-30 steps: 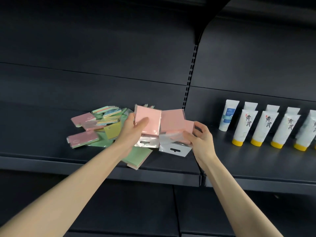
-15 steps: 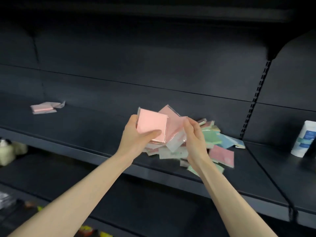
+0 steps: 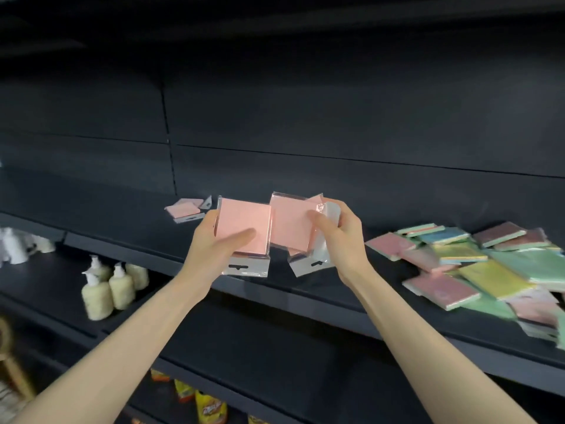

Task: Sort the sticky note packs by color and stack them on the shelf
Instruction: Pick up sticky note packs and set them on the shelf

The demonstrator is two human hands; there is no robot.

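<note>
Hands meet at the centre of the frame, each holding pink sticky notes just above the dark shelf [image 3: 122, 215]. The left hand [image 3: 211, 252] grips a pink pack [image 3: 244, 220] in clear wrap. Its thumb [image 3: 237, 238] lies flat across the lower front face, and the fingers are curled behind the pack, only their tips showing at its left edge. The pack's clear hang tab points down below the hand.

The right hand [image 3: 345, 240] pinches a second pink pack [image 3: 290, 223], thumb [image 3: 316, 217] pressed on the front near the right edge and fingers wrapped round the back. The corner of at least one more pink pack shows behind it; how many the hand holds cannot be told. The two packs sit side by side with their near edges almost touching, both tilted a little toward the camera.

Left of centre, at the back of the shelf, a small pink stack [image 3: 183, 208] lies flat, close to the left hand's pack but apart from it. At the right of the frame a mixed pile [image 3: 489, 264] of pink, green, yellow and blue packs sprawls loosely on the same shelf.

Lower left, pale pump bottles [image 3: 107, 289] stand on a lower shelf. Yellow packets [image 3: 211, 408] show at the bottom edge.
</note>
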